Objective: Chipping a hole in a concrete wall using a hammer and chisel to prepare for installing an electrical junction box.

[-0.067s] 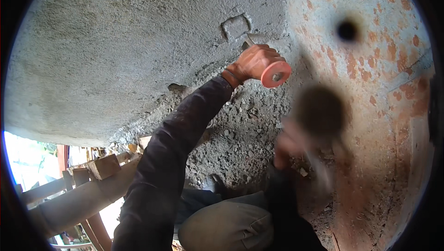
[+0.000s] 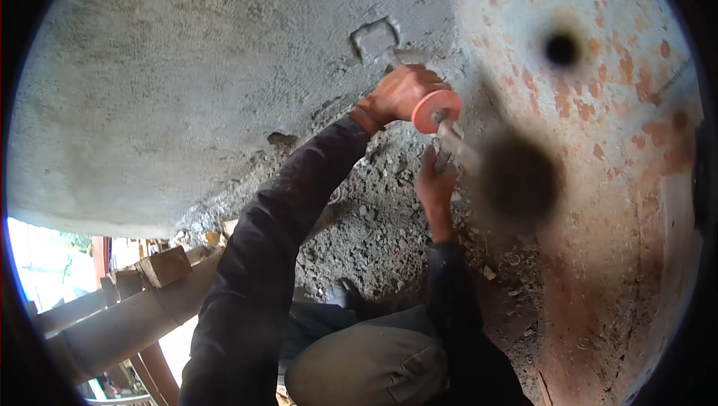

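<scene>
My left hand (image 2: pixel 407 95) is wrapped round a chisel with a round pink hand guard (image 2: pixel 425 118). The chisel's metal blade (image 2: pixel 392 59) points up at the grey cement wall, just below a small square recess (image 2: pixel 376 39). My right hand (image 2: pixel 435 189), a little lower and to the right, grips a hammer by its handle. The hammer's head (image 2: pixel 462 148) is at the chisel's struck end, in the middle of the guard; part of the head is hidden behind a dark blurred spot.
Loose rubble (image 2: pixel 366 234) lies below my hands, in front of my knee (image 2: pixel 366 368). A wall with reddish patches (image 2: pixel 591 256) rises on the right. Wooden beams (image 2: pixel 142 324) stand at lower left. Dark blurred spots cover parts of the view.
My right hand has swung the hammer up and left, from a blur lower right to the chisel's end. The left hand keeps its grip, and the whole view has shifted slightly.
</scene>
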The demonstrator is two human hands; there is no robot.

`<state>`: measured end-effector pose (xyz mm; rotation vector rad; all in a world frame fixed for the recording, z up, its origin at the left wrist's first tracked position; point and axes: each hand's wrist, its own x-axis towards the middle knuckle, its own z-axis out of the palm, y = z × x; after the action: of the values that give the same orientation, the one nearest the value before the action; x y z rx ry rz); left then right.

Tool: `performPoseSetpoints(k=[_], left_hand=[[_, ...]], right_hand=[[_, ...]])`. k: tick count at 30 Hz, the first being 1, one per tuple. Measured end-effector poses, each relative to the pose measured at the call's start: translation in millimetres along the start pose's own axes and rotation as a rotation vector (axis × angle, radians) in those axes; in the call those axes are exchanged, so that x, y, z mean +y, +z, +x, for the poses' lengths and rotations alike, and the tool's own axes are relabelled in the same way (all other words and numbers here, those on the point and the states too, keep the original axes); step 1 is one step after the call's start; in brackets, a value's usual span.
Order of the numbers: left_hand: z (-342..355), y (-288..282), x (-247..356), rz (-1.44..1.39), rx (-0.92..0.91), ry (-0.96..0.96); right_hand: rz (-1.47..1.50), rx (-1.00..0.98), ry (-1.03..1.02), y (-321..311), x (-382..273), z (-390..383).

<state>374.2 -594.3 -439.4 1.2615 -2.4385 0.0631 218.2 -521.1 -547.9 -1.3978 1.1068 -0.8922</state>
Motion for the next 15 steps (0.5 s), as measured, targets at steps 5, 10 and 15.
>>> performPoseSetpoints(k=[5,10,15], left_hand=[[-12.3,5.4,-8.5,-0.002,0.04,-0.034],[5.7,1.1,-0.3,0.046,0.019,-0.03],[-3.4,8.7,-13.2,0.024,-0.035,-0.099]], right_hand=[[0.291,0.465,-0.673,-46.3,-40.4,-24.9],[0.777,0.468,-0.777,-74.4,-21.4,-37.6],[-0.092,0.202,-0.319,16.8,25.1,9.9]])
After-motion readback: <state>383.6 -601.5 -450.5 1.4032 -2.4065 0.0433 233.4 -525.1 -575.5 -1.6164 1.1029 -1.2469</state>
